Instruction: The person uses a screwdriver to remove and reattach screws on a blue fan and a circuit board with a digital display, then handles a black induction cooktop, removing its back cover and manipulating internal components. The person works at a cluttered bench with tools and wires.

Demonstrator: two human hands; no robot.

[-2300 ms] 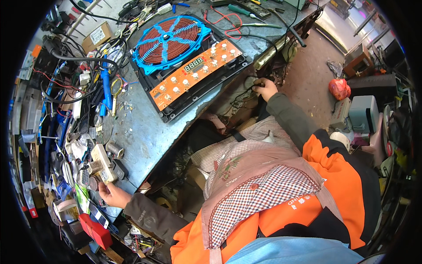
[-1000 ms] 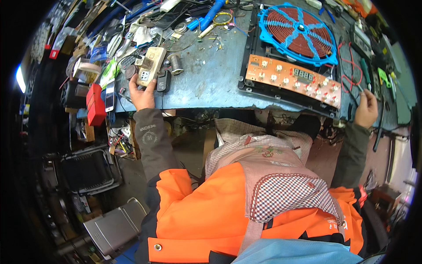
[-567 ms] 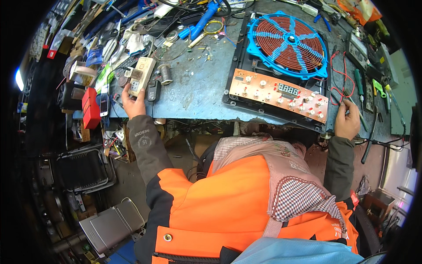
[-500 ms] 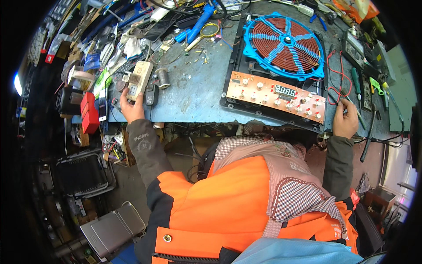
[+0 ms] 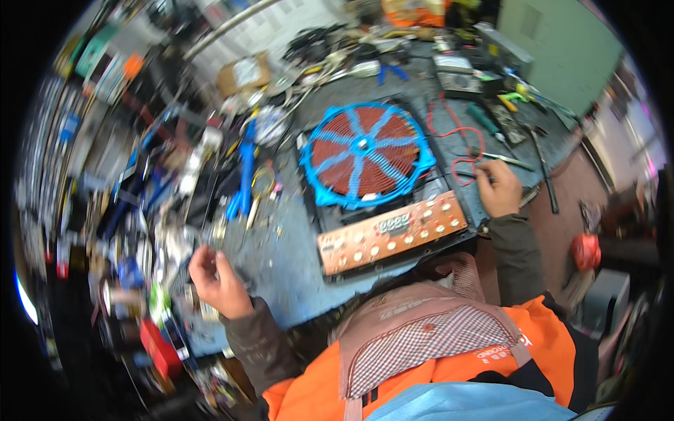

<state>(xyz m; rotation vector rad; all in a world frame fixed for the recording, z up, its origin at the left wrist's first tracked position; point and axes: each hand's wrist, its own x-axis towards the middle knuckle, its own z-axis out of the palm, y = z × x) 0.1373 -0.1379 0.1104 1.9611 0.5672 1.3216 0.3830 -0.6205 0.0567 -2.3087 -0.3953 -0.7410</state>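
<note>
An induction cooker's insides lie on the bench: a round coil (image 5: 361, 149) with a blue frame, and in front of it a copper-coloured circuit board (image 5: 393, 235) with buttons and a small digit display. To the left, my left hand (image 5: 219, 281) hovers, thumb and fingers apart and slightly curled, with nothing visible in it. A power strip (image 5: 208, 311) sits partly hidden behind that hand. My right hand (image 5: 500, 188) rests right of the cooker, fingers pinched beside a looped red wire (image 5: 456, 132). Whatever its fingertips hold is too small to make out.
Tools lie at the right: a green-handled screwdriver (image 5: 484, 121), a black rod (image 5: 546, 172) and a metal-cased device (image 5: 458, 76). Blue pliers (image 5: 391, 73) are at the back. Clutter crowds the left, with a long blue tool (image 5: 246, 172) and a red box (image 5: 160, 349).
The view has swung, blurring the picture. My left hand has let go of the power strip and lifted from it. My right hand stays beside the cooker, near the red wire.
</note>
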